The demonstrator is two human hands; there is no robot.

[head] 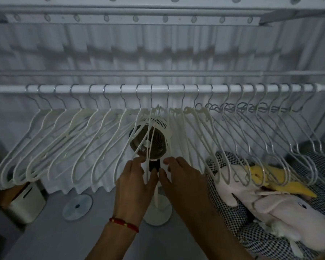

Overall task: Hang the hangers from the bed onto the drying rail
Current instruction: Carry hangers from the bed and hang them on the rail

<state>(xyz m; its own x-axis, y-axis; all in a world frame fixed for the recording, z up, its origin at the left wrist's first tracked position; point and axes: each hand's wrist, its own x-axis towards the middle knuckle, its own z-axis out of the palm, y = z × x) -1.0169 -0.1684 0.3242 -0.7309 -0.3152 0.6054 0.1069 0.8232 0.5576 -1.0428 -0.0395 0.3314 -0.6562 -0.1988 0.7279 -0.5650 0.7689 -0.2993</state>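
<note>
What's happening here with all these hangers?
A person is hanging hangers on a white drying rail. The white plastic hangers fill its left and middle, the metal wire ones its right. Both hands, left hand and right hand, reach to the lower end of a middle hanger, in front of a standing fan.

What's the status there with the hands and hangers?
Both hands, left and right, open at one white plastic hanger. Hangers fill white drying rail. Standing fan behind.

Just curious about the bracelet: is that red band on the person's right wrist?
No, the red band sits on the left wrist, below the left hand; the right hand has a bare wrist.
</note>
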